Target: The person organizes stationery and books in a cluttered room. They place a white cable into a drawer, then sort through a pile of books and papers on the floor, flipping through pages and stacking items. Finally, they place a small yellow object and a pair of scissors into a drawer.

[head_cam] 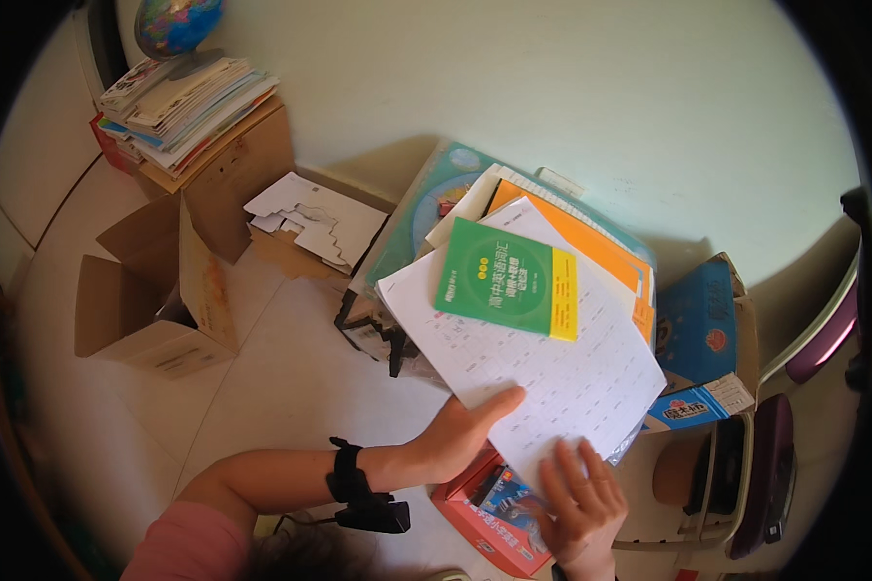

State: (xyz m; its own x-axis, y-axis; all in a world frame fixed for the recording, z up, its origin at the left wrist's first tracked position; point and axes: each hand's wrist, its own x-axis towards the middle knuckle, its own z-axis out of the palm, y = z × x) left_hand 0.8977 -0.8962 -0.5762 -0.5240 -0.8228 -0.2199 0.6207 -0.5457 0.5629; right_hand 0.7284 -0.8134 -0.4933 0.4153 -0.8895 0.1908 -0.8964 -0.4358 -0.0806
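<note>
My left hand (456, 434) grips the near left edge of a stapled sheaf of printed sheets (545, 378), thumb on top, fingers hidden beneath. A green book with a yellow band (505, 279) lies on the sheets and bears writing. My right hand (583, 501), slightly blurred, has its fingers apart over the sheaf's near corner; whether they touch the paper is hard to tell. Behind the sheets, an orange folder (552, 218) and other papers rest on a teal plastic container (418, 210) by the wall. Below my hands sits a red box (490, 526) with a blue picture package (509, 497) in it.
An open cardboard box (156, 305) stands on the tiled floor (261, 392) at left. Behind it, a closed carton (243, 163) carries stacked books (189, 116) and a globe (178, 25). White torn card (327, 218) lies beside it. Right: a blue carton (697, 334) and a purple-padded chair (766, 472).
</note>
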